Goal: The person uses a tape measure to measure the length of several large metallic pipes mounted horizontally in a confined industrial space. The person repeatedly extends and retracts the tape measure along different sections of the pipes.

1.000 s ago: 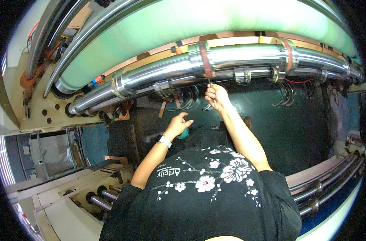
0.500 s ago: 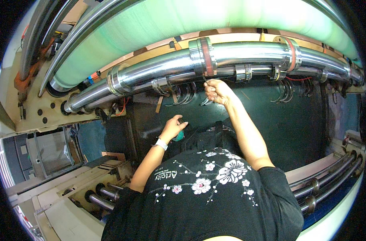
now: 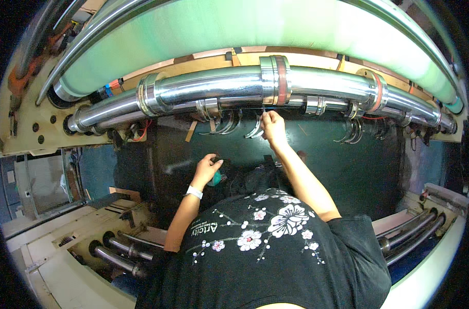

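My right hand is raised just below the lower shaft, its fingers closed on a thin rod-like tool whose exact kind is too small to make out. The tool's tip points up at the lower shaft, under a wide metal ring with a reddish band on the upper steel shaft. Lower down and to the left, my left hand has its fingers curled around a small dark and teal object, mostly hidden by the hand.
A large pale green roller spans the far side. Curved metal strips hang below the shafts beside my right hand. Metal collars sit along the lower shaft. More steel rollers lie at both near sides, by cream machine frames.
The view has shifted, so the shafts sit a little differently. My right hand has dropped slightly and lies further left of the reddish-banded ring. My left hand keeps its grip.
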Tool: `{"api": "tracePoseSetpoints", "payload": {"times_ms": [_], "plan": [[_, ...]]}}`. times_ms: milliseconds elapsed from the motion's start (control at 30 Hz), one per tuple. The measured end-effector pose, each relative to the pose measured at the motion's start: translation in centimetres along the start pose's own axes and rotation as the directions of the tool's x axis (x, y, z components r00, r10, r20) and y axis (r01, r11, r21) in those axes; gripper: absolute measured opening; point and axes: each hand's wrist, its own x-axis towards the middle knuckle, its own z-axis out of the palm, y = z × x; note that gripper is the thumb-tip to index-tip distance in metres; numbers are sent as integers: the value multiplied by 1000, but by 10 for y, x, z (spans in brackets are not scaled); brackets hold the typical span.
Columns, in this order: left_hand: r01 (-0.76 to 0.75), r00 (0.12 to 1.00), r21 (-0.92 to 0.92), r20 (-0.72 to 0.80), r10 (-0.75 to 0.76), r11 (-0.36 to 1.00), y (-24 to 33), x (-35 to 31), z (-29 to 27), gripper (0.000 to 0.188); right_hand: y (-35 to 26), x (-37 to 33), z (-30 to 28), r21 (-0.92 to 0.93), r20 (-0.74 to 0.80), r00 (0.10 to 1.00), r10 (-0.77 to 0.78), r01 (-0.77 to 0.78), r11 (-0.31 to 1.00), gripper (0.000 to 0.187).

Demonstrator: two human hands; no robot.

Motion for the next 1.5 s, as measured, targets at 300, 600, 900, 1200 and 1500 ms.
{"api": "tracePoseSetpoints", "payload": {"times_ms": [300, 600, 900, 1200, 1500], "plan": [[-95, 993, -110, 59, 102, 989, 1, 36, 13, 48, -21, -3, -3, -9, -63, 993, 95, -96, 995, 20], [-206, 957, 35, 214, 194, 978, -26, 61, -56, 50, -52, -5, -6, 175, 18, 950, 311, -309, 935, 20], [-226, 944, 285, 300, 137, 931, -39, 70, -134, 54, -45, -15, 27, 554, -91, 959, 269, -176, 814, 18], [-301, 914, 266, 354, 198, 916, -11, 47, -113, 52, 24, 34, 109, 873, -279, 937, -213, 339, 350, 12], [-240, 940, 271, 306, 153, 932, -27, 50, -134, 52, -9, 29, 50, 700, -233, 971, -49, 203, 685, 20]]}}
